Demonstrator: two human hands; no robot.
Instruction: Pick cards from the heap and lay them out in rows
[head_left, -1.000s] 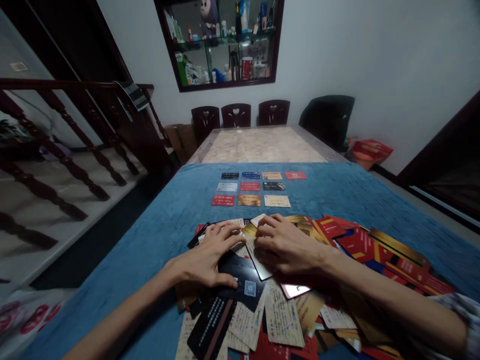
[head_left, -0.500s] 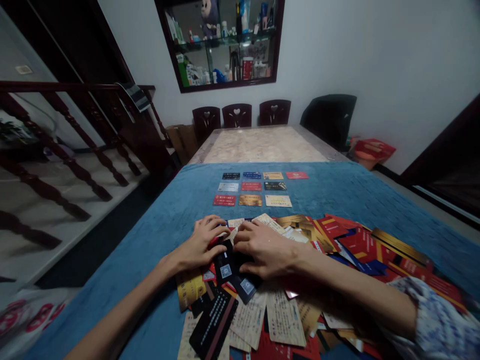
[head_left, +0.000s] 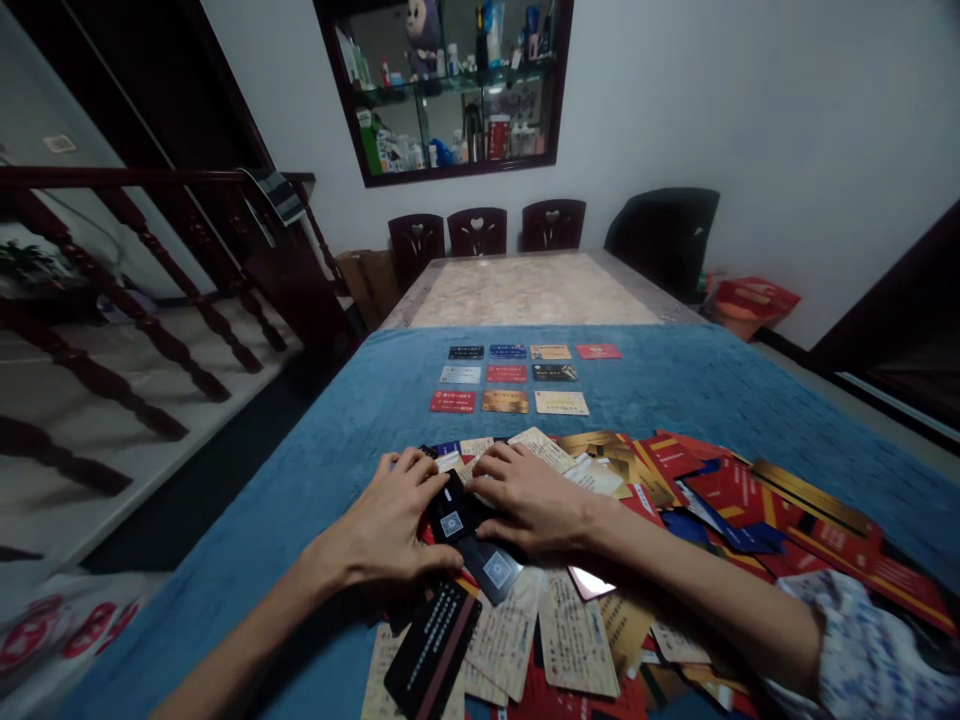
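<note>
My left hand [head_left: 397, 530] lies on the left end of a loose heap of cards. Its fingers are spread, with the thumb stretched out apart from them. Across from it, my right hand [head_left: 532, 500] rests on the heap, fingers loosely bent and thumb apart. Between the hands lie a black card with a QR code [head_left: 451, 520] and a second dark card [head_left: 499, 572], overlapping. Nearer to me are a black striped card [head_left: 431, 645] and cream printed cards [head_left: 577, 640]. Whatever lies under my palms is hidden.
Beyond the hands, cards stand in rows on the blue cloth [head_left: 337, 420], among them a red card [head_left: 452, 401] and a gold card [head_left: 505, 401]. Red and gold cards [head_left: 750, 500] spread to the right. Dark chairs [head_left: 478, 232] line the table's far end.
My left hand has slid towards me and its thumb has dropped lower, covering the yellow card at the heap's left. My right hand has barely shifted.
</note>
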